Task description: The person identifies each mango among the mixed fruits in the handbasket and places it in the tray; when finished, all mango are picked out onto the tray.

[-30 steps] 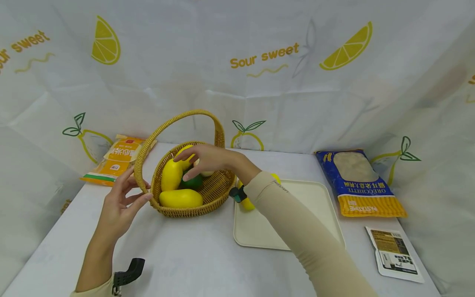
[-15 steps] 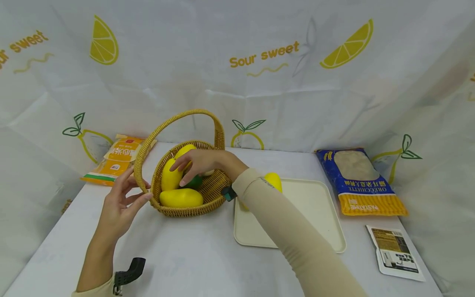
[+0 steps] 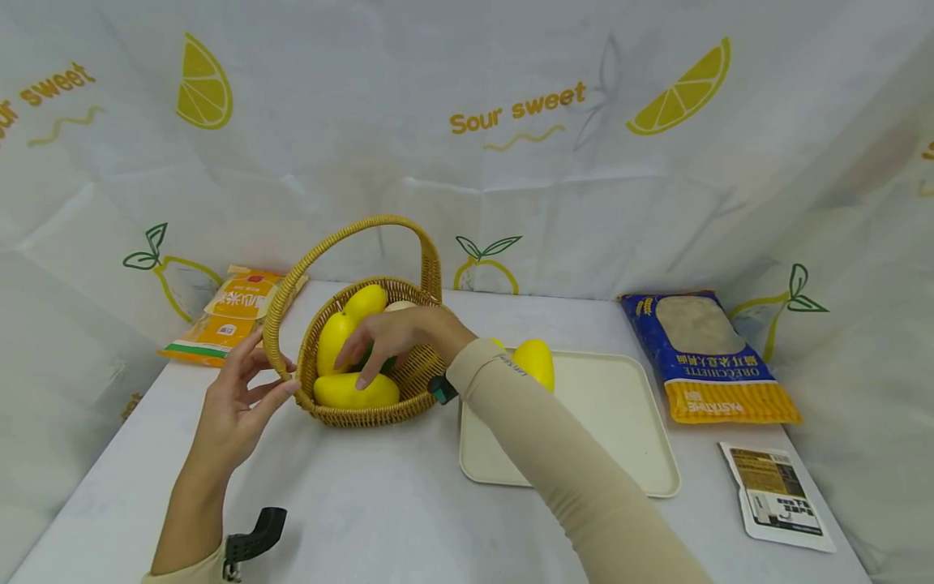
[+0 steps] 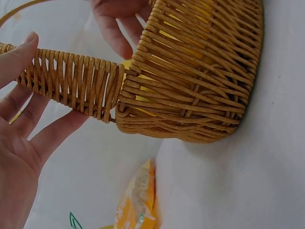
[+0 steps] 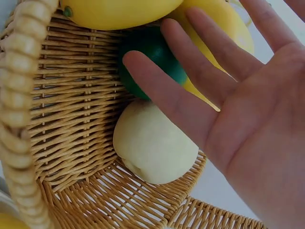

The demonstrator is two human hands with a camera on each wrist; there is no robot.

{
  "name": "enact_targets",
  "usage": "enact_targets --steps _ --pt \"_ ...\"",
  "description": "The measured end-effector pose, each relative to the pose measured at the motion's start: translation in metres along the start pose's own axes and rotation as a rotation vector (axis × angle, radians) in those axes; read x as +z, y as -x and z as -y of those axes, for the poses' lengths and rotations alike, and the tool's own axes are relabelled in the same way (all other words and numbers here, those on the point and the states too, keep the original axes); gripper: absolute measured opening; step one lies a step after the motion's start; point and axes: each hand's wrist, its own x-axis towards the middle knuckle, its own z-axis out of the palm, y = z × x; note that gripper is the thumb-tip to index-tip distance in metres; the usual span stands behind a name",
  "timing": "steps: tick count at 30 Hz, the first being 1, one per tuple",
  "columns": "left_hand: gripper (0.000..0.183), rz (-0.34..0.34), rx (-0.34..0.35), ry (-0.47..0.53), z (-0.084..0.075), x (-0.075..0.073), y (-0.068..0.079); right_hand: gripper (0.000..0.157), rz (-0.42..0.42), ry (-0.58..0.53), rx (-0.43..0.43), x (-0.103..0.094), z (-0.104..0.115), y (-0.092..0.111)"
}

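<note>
A person's left hand (image 3: 237, 399) is pinching the handle (image 3: 273, 320), best bracing the basket (image 3: 379, 417) against tipping; inside, at the near side, a yellow fruit (image 3: 357, 398) is lying beneath the right hand (image 3: 390, 331), fingers hanging spread, probably needing to wrap its middle.

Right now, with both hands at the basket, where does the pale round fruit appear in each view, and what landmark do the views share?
Head: the pale round fruit sits left of centre, partly hidden by the right hand.
Left wrist: not visible.
Right wrist: just below centre, under the green fruit.
Shared landmark: the wicker basket.
</note>
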Motion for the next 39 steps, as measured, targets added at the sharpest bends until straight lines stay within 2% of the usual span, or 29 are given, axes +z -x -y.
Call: enact_targets --steps 10,22,27,30,35,39 --pt "0.089 -0.02 0.005 0.023 0.0 0.002 0.001 0.049 0.053 0.025 0.05 0.004 0.001 -0.008" --pt "0.088 -0.02 0.019 0.03 0.001 0.001 0.0 0.032 0.074 0.007 0.078 0.012 0.003 -0.009" --pt "0.088 -0.017 0.02 0.034 0.001 0.001 0.0 0.026 0.084 0.057 0.05 0.015 0.003 -0.011" --pt "0.087 -0.009 0.017 0.029 0.001 0.001 0.0 0.022 0.075 0.075 0.063 0.016 0.003 -0.012" --pt "0.087 -0.009 0.014 0.03 0.001 0.001 0.0 0.022 0.07 0.092 0.122 0.015 0.005 -0.013" --pt "0.089 -0.02 0.015 0.041 0.001 0.002 0.0 0.029 0.065 0.126 0.166 0.014 0.009 -0.011"
